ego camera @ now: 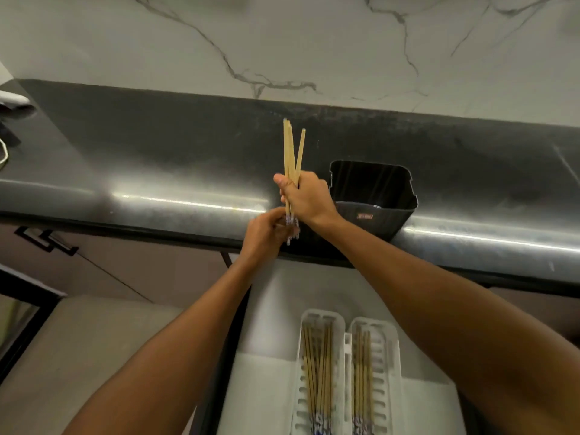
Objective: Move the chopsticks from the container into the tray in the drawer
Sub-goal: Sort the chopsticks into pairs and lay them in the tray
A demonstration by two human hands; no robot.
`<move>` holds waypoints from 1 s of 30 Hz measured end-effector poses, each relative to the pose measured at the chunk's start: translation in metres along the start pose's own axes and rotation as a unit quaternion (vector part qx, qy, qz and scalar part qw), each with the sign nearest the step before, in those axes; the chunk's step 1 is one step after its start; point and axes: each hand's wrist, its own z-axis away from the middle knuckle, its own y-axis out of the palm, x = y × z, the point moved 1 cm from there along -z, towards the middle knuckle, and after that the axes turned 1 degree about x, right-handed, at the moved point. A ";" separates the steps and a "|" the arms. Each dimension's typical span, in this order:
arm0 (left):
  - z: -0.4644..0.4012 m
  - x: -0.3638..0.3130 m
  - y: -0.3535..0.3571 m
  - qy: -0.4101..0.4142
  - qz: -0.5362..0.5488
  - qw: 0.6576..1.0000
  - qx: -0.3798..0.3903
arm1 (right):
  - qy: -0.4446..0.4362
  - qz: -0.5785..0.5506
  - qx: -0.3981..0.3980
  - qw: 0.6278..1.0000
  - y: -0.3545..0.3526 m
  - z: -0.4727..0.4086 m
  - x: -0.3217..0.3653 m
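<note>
Nearest, down in the open drawer: white slotted plastic tray (342,346) with two long compartments, both already lined with pale wooden chopsticks, patterned ends toward the bottom edge. Room left in either channel hard to judge, so a crowded drop could leave sticks riding on top or crossing the divider.

Up past the forearms: left hand (266,232) curled at the patterned blue-and-white ends of the bundle, tidying or steadying them; exact finger contact blurred there. Right hand (309,196) wrapped round the middle of a small bundle of tan wooden chopsticks (290,152), held upright just over the front edge of the dark, glossy counter (157,171). Tips splayed, one stick leaning away from the others. That's the risk: loose, uneven bundle, a stray stick slipping out on the way down, clattering onto the counter or dropping beside the tray instead of in it. Entering the channel askew also likely if the ends stay unaligned.

Just beside the right hand: black ribbed plastic container (373,189), standing on the counter, seemingly empty inside, though dark. Close enough to be knocked by a wrist on the swing toward the drawer.

Farthest: white marble-veined wall (282,42).
</note>
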 end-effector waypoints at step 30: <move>0.221 0.031 0.110 -0.241 0.028 0.941 0.238 | 0.294 0.048 0.119 0.947 0.017 0.223 -0.133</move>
